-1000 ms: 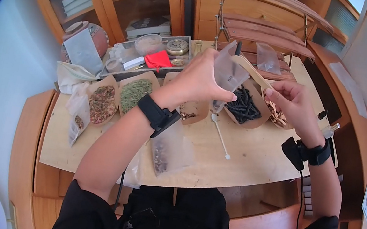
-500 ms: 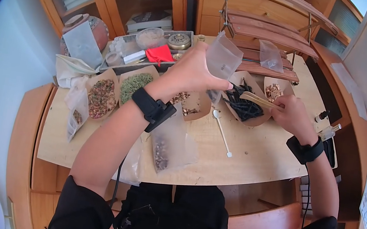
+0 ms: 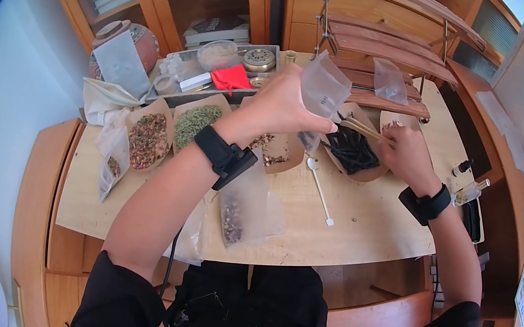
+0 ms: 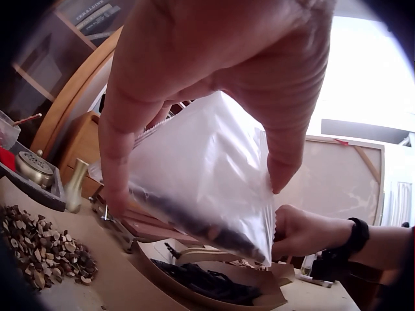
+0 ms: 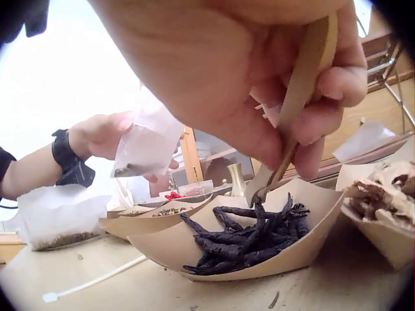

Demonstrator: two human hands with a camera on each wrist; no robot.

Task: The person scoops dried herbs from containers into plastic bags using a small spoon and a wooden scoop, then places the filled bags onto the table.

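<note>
The left hand [image 3: 279, 105] holds a translucent bag [image 3: 325, 89] between thumb and fingers; in the left wrist view dark pieces lie low inside the bag [image 4: 207, 175]. Wooden tongs [image 5: 301, 84] are gripped by the right hand [image 3: 409, 158], their tips at the far edge of a paper tray [image 5: 318, 240] of black, stick-like pieces [image 5: 249, 236]. In the head view the tongs [image 3: 363, 128] point left over that tray, toward the bag. A dark piece shows at their tips.
Trays of reddish mix [image 3: 148, 140], green herb [image 3: 197, 123] and brown chips [image 3: 278, 152] stand left. A white spoon [image 3: 320, 191] and a filled bag [image 3: 235, 218] lie in front. Right are pale slices [image 5: 389, 201] and small bottles [image 3: 471, 191]; behind, a slatted wooden rack [image 3: 388, 45].
The right hand has moved down from beside the bag to the black pieces, then the tongs' tips have risen slightly toward the bag. The left hand keeps holding the bag, shifted slightly.
</note>
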